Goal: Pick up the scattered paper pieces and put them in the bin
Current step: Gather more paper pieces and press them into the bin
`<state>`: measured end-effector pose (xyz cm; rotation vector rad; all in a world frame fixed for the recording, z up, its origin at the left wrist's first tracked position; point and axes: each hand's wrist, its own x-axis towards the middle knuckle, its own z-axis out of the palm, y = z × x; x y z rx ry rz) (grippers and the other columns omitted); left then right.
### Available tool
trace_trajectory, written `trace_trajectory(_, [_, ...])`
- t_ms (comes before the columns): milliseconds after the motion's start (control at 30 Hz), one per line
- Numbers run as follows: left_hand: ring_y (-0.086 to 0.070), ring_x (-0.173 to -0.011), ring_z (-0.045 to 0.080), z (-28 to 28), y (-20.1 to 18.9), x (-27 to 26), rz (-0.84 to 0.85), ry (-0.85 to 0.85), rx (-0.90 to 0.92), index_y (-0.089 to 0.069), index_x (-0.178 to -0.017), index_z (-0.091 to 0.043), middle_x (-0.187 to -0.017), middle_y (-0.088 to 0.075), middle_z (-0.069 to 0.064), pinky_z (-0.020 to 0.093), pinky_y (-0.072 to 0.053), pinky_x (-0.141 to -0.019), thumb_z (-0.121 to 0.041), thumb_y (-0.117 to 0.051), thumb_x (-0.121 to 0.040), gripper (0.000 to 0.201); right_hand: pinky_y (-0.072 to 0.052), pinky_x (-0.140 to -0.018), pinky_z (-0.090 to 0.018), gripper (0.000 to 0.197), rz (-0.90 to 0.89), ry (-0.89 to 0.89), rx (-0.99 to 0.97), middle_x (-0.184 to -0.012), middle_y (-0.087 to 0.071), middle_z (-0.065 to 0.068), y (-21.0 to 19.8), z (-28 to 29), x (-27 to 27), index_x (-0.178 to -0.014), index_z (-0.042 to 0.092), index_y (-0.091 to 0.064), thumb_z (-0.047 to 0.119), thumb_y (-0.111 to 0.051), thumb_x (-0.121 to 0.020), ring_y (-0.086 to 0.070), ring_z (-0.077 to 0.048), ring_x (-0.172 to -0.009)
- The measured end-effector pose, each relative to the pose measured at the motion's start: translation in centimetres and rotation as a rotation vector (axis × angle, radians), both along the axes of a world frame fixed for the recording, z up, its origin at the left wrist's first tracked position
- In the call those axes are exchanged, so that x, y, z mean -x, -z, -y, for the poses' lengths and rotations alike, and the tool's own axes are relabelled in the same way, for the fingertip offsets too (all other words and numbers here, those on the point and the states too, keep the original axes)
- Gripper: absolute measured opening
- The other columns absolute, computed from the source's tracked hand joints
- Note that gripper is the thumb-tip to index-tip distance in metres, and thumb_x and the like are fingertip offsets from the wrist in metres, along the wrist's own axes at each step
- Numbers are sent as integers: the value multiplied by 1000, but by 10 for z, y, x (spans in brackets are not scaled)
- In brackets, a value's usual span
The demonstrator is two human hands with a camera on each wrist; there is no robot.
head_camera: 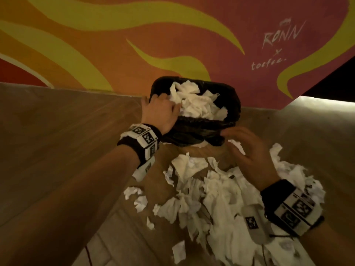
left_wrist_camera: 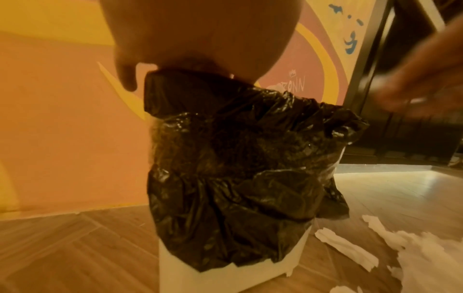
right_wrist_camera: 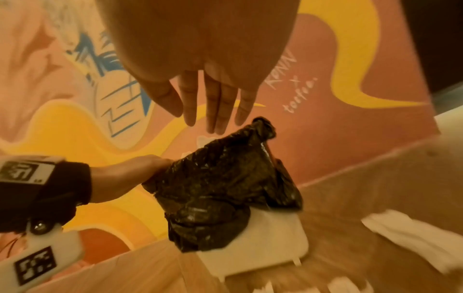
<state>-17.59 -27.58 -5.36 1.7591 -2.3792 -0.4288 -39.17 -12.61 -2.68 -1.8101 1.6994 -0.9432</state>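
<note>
A white bin (left_wrist_camera: pixel 225 277) lined with a black bag (head_camera: pixel 201 127) stands against the wall, heaped with white paper (head_camera: pixel 197 104). My left hand (head_camera: pixel 163 110) grips its left rim, thumb outside, fingers curled over the edge onto the paper; in the right wrist view this left hand (right_wrist_camera: pixel 130 174) sits on the bag (right_wrist_camera: pixel 220 188). My right hand (head_camera: pixel 244 148) hovers open just in front of the bin, its fingers (right_wrist_camera: pixel 215 107) straight and holding nothing. A big pile of torn paper pieces (head_camera: pixel 221 192) covers the floor below it, with more strips (left_wrist_camera: pixel 345 247) by the bin's base.
A painted orange, yellow and pink wall (head_camera: pixel 134 45) runs right behind the bin. The floor (head_camera: pixel 57 131) is wood. A dark doorway (head_camera: pixel 336 79) opens at the right. Small stray scraps (head_camera: pixel 140 202) lie left of the main pile.
</note>
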Motion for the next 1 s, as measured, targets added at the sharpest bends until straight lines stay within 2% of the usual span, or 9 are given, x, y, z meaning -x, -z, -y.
trace_trajectory(100, [-49, -113, 31, -11, -2, -9, -5, 54, 153, -70, -89, -23, -122, -59, 1, 54, -29, -100, -38, -39, -94, 35, -47, -80, -16, 14, 40, 80, -228, -98, -65, 6, 42, -37, 2, -97, 12, -69, 6, -59, -90, -61, -9, -91])
trace_trajectory(233, [-45, -121, 25, -27, -6, -28, -173, 59, 241, -67, -106, -27, -134, -51, -4, 47, -27, -99, -38, -38, -91, 34, -39, -107, -37, 54, -289, -161, -771, -142, -41, -9, 117, -90, -5, -141, 19, -44, 26, -62, -91, -43, -28, -130])
trace_trajectory(367, [-51, -109, 27, -68, 12, -63, -476, -25, 280, -65, -108, -12, -115, -55, 13, 38, -39, -90, -18, -46, -86, 30, -45, -102, -43, 74, -469, -335, -775, -155, -12, -10, 147, -126, -41, -151, 32, -20, 36, -60, -89, -33, -34, -136])
trace_trajectory(433, [-53, -106, 29, -101, 53, -87, -482, -137, 123, -64, -108, -9, -115, -56, 14, 36, -41, -87, -18, -47, -84, 30, -45, -103, -43, 79, -507, -319, -743, -155, -9, -11, 155, -132, -62, -151, 35, -17, 37, -62, -87, -30, -33, -137])
trace_trajectory(567, [-39, -131, 31, -171, 135, -125, -249, -229, -400, -56, -130, -16, -145, -41, 8, 42, -37, -107, -22, -55, -90, 41, -42, -105, -46, 68, -538, -289, -726, -149, -19, -13, 169, -132, -86, -144, 31, -31, 32, -62, -84, -32, -37, -134])
trace_trajectory(700, [-54, -122, 19, -233, 162, -136, -260, -91, -687, -57, -129, -29, -136, -54, -3, 25, -42, -96, -20, -56, -92, 38, -49, -88, -40, 40, -416, -239, -593, -122, -46, -10, 156, -146, -89, -122, 18, -55, 26, -60, -83, -52, -32, -108])
trace_trajectory(767, [-54, -118, 13, -256, 157, -139, -265, -8, -642, -55, -130, -30, -139, -51, -8, 29, -47, -94, -19, -57, -89, 43, -50, -82, -38, 37, -469, -441, -677, -115, -56, -8, 151, -174, -93, -121, 16, -56, 27, -59, -85, -58, -30, -102])
trace_trajectory(867, [-62, -96, 16, -283, 141, -138, -299, -145, -581, -54, -130, -26, -124, -58, -7, 32, -52, -78, -13, -55, -88, 44, -53, -82, -41, 58, -654, -849, -882, -121, -60, -10, 165, -231, -99, -127, 14, -50, 30, -71, -76, -62, -32, -102])
trace_trajectory(1000, [-62, -83, 16, -306, 133, -138, 25, -161, -671, -62, -115, -26, -98, -66, -3, 26, -44, -66, -30, -51, -92, 26, -49, -92, -46, 47, -751, -1133, -1032, -142, -42, -16, 171, -262, -115, -139, 16, -41, 25, -53, -95, -55, -39, -114])
